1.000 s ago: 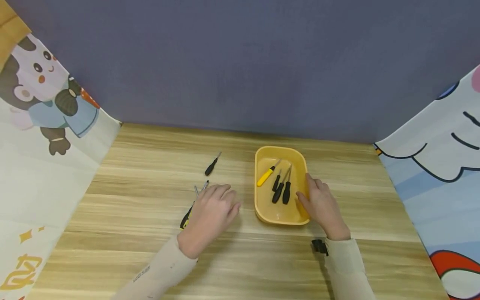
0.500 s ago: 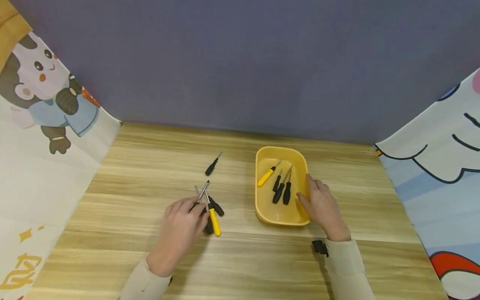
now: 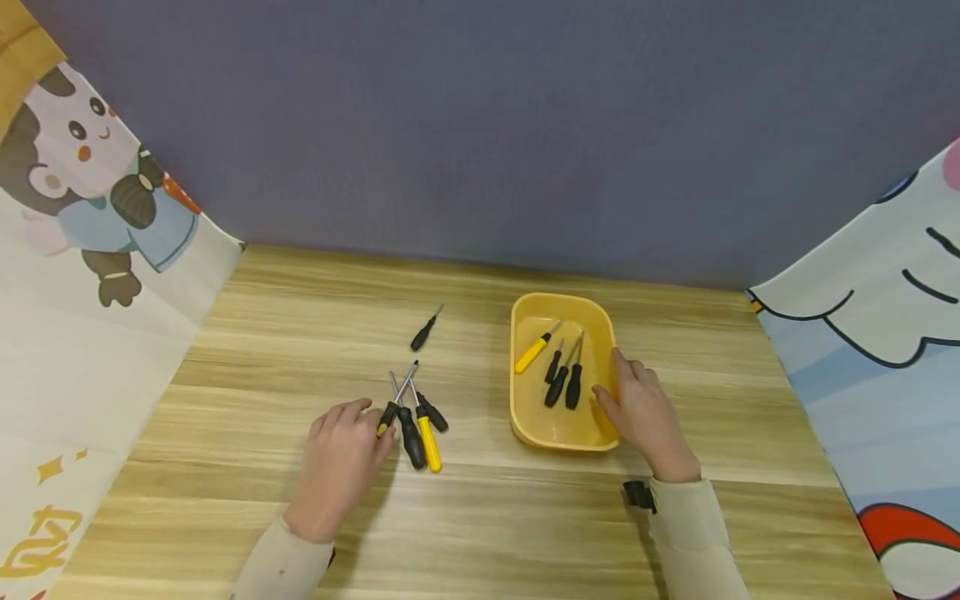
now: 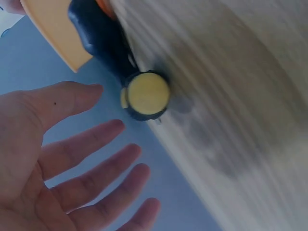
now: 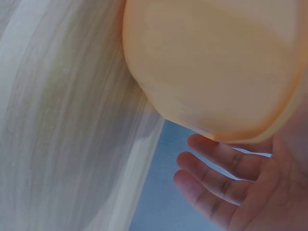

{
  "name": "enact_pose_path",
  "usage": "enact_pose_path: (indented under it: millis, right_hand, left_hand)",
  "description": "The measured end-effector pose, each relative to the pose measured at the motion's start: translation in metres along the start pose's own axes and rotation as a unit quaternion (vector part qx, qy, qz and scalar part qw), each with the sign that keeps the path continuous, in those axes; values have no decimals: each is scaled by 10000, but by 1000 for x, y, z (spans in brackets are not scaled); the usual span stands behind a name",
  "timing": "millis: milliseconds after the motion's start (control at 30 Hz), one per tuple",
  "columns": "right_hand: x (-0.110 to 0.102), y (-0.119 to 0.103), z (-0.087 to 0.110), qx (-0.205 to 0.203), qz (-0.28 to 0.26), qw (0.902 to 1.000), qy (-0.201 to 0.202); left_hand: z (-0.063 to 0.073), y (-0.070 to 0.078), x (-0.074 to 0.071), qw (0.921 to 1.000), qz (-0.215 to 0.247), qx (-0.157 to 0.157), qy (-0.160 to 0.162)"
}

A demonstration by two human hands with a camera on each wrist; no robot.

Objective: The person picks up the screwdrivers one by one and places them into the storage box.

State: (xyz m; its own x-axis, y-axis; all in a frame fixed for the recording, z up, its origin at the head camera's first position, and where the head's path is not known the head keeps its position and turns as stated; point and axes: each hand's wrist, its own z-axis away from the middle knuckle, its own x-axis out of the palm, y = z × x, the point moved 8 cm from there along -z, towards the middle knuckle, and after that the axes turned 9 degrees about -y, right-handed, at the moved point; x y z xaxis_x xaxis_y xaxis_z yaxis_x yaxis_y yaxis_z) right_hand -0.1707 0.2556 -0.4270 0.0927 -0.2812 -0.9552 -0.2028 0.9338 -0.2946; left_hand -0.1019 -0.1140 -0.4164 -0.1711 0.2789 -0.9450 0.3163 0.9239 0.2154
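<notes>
Left hand (image 3: 339,460), fingers spread, just beside crossed screwdrivers (image 3: 412,437). Right hand (image 3: 651,415) pinches yellow tray (image 3: 553,427) wall, thumb inside, fingers outside; four tools (image 3: 573,389) lie within.

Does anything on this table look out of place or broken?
Nothing looks spilled or visibly damaged. The untidy spot is beside the left hand, where the black-and-yellow screwdriver lies with its shaft across that of a black-handled screwdriver. A lone black screwdriver lies apart, nearer the dark wall.
</notes>
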Motion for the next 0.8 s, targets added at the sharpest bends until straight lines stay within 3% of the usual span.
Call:
enact_pose_path:
  millis: [267,800]
  right_hand:
    - [1,1,0,23,-36,10000,-21]
    - [1,2,0,24,-37,10000,-3]
  left_hand:
    - [-1,-9,14,9992,21,-261,-305]
    - [-7,-10,23,9980,-186,-446,-415]
